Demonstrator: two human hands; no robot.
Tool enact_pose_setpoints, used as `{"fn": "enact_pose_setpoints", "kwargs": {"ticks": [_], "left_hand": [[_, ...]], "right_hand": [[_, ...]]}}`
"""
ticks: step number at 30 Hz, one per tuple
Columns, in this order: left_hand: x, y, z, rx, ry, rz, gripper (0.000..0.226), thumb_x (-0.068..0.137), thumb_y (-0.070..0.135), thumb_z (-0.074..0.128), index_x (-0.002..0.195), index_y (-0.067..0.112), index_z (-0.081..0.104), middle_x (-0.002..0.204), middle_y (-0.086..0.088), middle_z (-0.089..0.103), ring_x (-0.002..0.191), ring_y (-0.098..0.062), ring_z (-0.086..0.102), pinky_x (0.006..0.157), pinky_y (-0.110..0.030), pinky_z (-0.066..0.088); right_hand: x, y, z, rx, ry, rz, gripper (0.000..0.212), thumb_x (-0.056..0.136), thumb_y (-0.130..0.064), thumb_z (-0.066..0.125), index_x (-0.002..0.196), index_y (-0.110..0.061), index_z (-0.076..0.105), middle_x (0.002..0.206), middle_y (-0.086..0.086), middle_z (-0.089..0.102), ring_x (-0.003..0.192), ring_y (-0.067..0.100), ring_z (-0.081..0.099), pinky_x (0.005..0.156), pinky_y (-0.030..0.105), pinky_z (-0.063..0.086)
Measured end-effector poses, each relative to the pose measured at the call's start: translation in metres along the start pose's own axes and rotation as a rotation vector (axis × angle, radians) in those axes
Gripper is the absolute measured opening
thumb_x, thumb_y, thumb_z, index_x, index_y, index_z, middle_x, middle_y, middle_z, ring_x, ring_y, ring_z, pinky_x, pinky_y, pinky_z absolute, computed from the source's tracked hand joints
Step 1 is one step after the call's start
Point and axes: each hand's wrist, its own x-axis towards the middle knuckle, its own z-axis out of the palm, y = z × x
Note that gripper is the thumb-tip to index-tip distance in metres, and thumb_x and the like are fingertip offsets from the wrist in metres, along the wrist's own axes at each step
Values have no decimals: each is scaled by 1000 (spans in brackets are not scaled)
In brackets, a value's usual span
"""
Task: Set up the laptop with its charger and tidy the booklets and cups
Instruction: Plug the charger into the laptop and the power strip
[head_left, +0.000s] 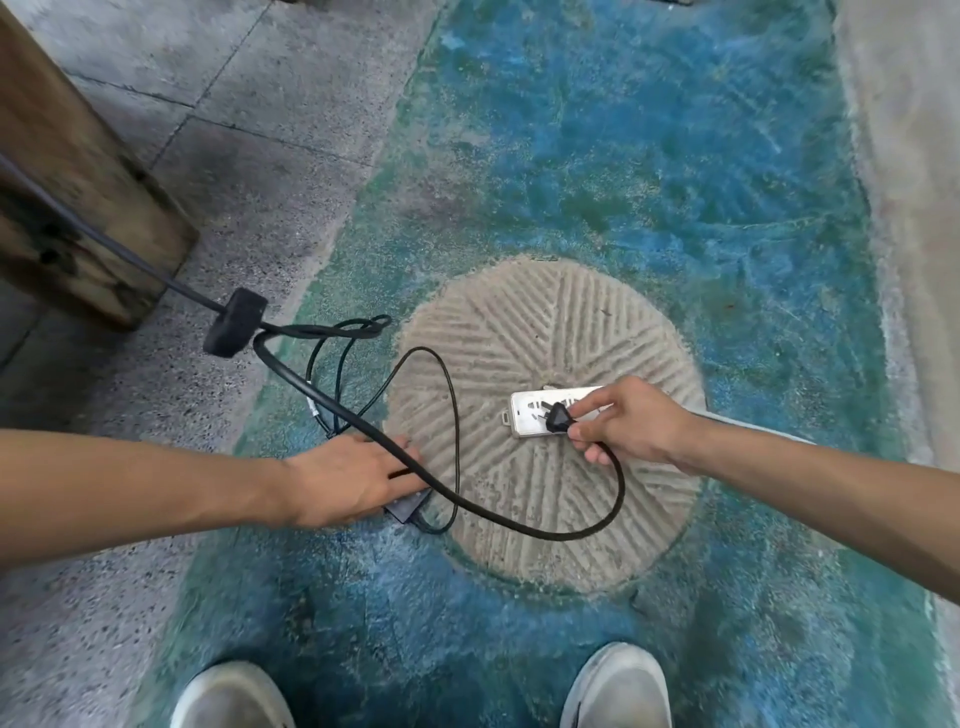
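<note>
Floor (649, 156) painted blue-green, bordered on the left by grey speckled paving, with a round grooved stone disc (540, 332) set into it. On the disc lies a white power strip (530, 415); a black charger brick (408, 506) rests at the disc's left edge; thin black cable (452, 395) loops across both surfaces.

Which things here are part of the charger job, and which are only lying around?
Part of the job: plug pinched by right hand; power strip; black cable; charger brick under left hand.

Only there: millstone; wooden post; shoes.
</note>
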Motion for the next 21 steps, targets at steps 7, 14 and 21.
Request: {"fn": "enact_pose_setpoints", "kwargs": {"ticks": [7, 14, 21], "left_hand": [[-14, -6, 24, 11, -53, 67, 101, 97, 18, 50, 151, 29, -35, 168, 4, -21, 154, -17, -18, 124, -49, 3], [-14, -7, 23, -25, -79, 79, 103, 96, 26, 51, 150, 30, -37, 165, 7, -27, 152, -16, -23, 123, -52, 3], [-15, -5, 26, 12, -43, 73, 101, 99, 24, 48, 148, 28, -39, 164, 3, -29, 149, -17, -29, 119, -48, -9]], "right_hand": [[-1, -18, 7, -106, 44, -3, 31, 84, -10, 83, 110, -21, 71, 77, 13, 77, 54, 16, 71, 53, 23, 58], [6, -34, 7, 44, -39, 30, 8, 90, -4, 75, 95, -7, 80, 100, 14, 77, 66, 17, 74, 69, 28, 64], [4, -20, -10, -123, -149, -190, 36, 98, -3, 62, 119, -29, 74, 116, -1, 74, 97, 14, 74, 88, 27, 60]]}}
